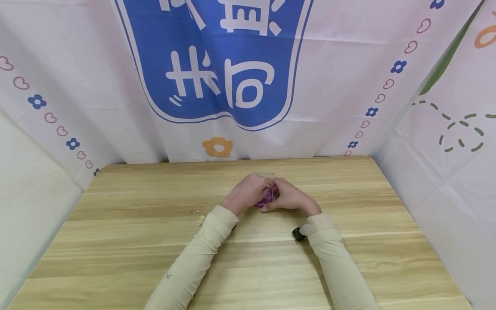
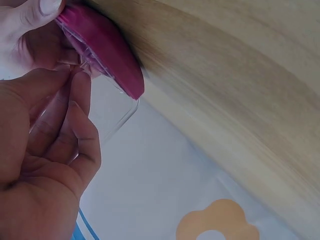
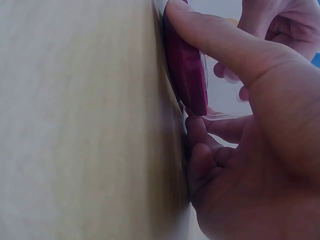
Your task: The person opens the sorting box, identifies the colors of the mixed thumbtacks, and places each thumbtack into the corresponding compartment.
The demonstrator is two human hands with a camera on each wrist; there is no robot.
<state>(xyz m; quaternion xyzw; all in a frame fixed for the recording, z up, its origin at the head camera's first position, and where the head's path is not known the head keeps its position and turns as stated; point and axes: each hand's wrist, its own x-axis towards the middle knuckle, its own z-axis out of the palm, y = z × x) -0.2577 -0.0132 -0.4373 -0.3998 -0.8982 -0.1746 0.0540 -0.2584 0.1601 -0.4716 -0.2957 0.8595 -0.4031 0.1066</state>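
Note:
A small magenta case (image 1: 266,197) with a raised clear lid (image 1: 266,175) lies on the table toward its far side. My right hand (image 1: 290,196) grips the case at its edges; in the right wrist view the thumb lies along the magenta side (image 3: 187,70) and the other fingers curl at its end. Over the open case, my left hand (image 1: 248,192) has thumb and fingertips pinched together. The left wrist view shows a tiny pale piece (image 2: 83,65) at those fingertips, too small to name. Thin clear dividers (image 2: 90,55) show inside the case; its contents are mostly hidden.
Several tiny yellow and pink bits (image 1: 201,218) are scattered on the wooden table (image 1: 128,241), left of the left forearm. A black object (image 1: 298,234) sits at the right wrist. A printed white cloth (image 1: 341,86) hangs behind the table and along its sides.

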